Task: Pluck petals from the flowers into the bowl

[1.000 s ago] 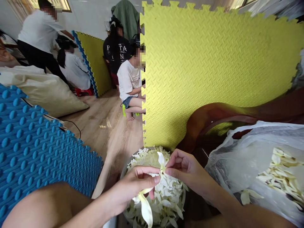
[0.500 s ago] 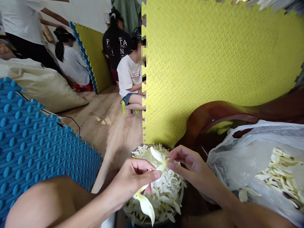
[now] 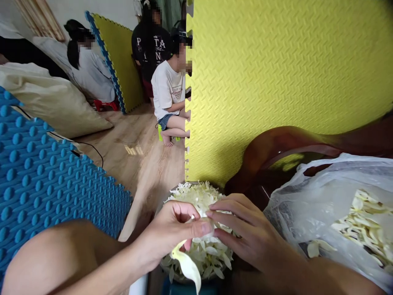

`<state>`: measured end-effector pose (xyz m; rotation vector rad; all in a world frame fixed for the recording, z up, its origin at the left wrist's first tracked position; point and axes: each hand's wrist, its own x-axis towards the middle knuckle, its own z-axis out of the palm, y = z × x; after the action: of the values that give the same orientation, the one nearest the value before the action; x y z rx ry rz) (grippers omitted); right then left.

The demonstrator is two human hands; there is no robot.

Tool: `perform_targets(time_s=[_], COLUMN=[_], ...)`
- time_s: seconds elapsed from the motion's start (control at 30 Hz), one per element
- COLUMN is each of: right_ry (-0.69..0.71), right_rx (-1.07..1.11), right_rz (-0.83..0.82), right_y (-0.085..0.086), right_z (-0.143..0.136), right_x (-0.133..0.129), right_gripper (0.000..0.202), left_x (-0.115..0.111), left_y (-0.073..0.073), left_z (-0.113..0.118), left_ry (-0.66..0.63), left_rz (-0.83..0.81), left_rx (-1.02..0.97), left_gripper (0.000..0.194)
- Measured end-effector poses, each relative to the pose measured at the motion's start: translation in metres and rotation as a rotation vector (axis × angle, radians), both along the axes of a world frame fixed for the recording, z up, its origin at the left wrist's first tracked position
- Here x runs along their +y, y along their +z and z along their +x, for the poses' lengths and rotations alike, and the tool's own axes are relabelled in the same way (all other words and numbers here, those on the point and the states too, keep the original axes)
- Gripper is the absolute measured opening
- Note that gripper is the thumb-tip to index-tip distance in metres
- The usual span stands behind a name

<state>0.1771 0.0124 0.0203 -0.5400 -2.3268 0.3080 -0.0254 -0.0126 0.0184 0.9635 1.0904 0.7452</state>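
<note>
My left hand (image 3: 187, 223) is closed in front of me, thumb pressed against the fingers. From under it hangs a long, curved white flower (image 3: 188, 268) with a yellowish-green base. Another small pale piece shows by the thumb, partly hidden. Fingers stretched out and a little apart, my right hand (image 3: 242, 229) has its fingertips close to the left thumb; I see nothing held in them. Below both hands is a round bowl (image 3: 184, 279) heaped with white flowers (image 3: 210, 254), partly covered by my hands.
At right lies a clear plastic bag (image 3: 294, 200) with more pale flowers (image 3: 362, 229) inside. A yellow foam mat (image 3: 260, 73) stands upright ahead beside a dark wooden armrest (image 3: 276, 139). A blue foam mat (image 3: 55, 188) rises at left. Several people sit or stand farther back.
The white flower that stood up between both hands is no longer visible there. My right hand's pinch has opened, its fingers now extended over the bowl. The view has shifted slightly.
</note>
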Motion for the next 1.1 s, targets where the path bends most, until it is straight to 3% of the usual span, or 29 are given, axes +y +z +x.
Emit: perform_targets(time_s=[0.1,0.17,0.27,0.4,0.5,0.67,0.73,0.83,0.93,1.1], right_ry=[0.001,-0.137,-0.446,-0.636,-0.655,-0.488,-0.463,-0.424,-0.417,-0.439], right_rx=[0.168,0.346,0.662,0.864,0.682,-0.090,-0.232,-0.296,-0.314,-0.319], right_rz=[-0.222,-0.455,-0.719,-0.841,-0.826,-0.719,-0.649,-0.702,-0.745,-0.703], right_y=[-0.005,-0.006,-0.011,-0.022,-0.031,-0.055,-0.067,-0.083,-0.087,-0.071], right_z=[-0.006,-0.007,0.000,0.018,0.025,0.010,0.002,-0.005,-0.003,0.002], right_x=[-0.003,-0.001,0.014,0.042,0.056,0.060,0.062,0.069,0.076,0.077], right_gripper=[0.010,0.014,0.019,0.024,0.022,0.030,0.033,0.036,0.038,0.034], left_x=[0.001,0.004,0.013,0.026,0.037,0.072,0.086,0.099,0.104,0.115], left_y=[-0.001,0.002,0.010,0.021,0.016,-0.020,-0.037,-0.053,-0.059,-0.058], left_z=[0.001,-0.002,-0.012,-0.030,-0.034,-0.023,-0.019,-0.020,-0.027,-0.037], left_ry=[-0.035,-0.024,0.025,0.157,0.163,-0.153,-0.254,-0.347,-0.301,-0.136], left_rz=[-0.011,0.022,0.132,0.329,0.396,0.397,0.368,0.336,0.314,0.274], left_rx=[-0.037,-0.006,0.201,0.551,0.665,0.743,0.711,0.676,0.668,0.656], left_gripper=[0.048,0.046,0.038,0.037,0.039,0.040,0.039,0.037,0.034,0.033])
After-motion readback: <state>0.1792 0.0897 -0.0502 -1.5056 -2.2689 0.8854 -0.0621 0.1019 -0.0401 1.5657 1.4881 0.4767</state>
